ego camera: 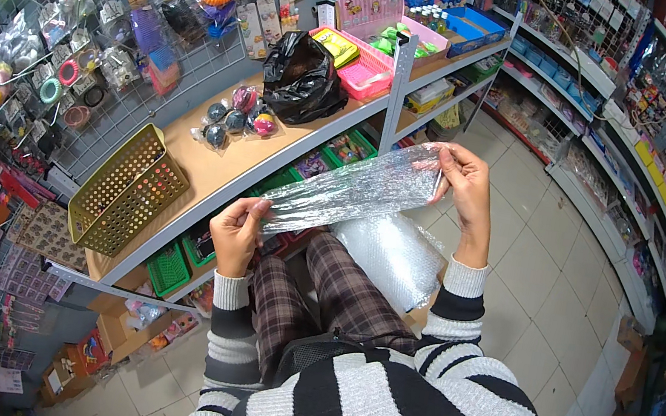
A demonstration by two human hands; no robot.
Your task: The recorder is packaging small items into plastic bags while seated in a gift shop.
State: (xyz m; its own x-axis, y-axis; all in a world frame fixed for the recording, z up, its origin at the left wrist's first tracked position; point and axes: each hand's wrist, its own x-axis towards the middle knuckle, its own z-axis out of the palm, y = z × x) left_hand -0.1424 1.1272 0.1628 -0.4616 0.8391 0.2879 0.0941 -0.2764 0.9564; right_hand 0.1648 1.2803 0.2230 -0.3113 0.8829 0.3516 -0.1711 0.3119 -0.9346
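A crinkled clear plastic bag [349,188] is stretched between my two hands, above my lap. Its left end is pinched by my left hand [240,230], near the shelf edge. At the bag's upper right end, my right hand [463,179] grips between thumb and fingers. Below it, a bubble wrap roll or bundle [393,259] lies beside my right knee. On the wooden shelf top [202,172] are several dark and pink balls in clear wrapping [236,119] and an open black plastic bag [302,77].
An olive perforated basket [125,193] stands at the shelf's near left end. Farther along are a pink plastic basket [365,77] and a blue display box [472,32]. A metal shelf post [397,91] rises behind the stretched bag. Packaged goods hang on the wire grid at left.
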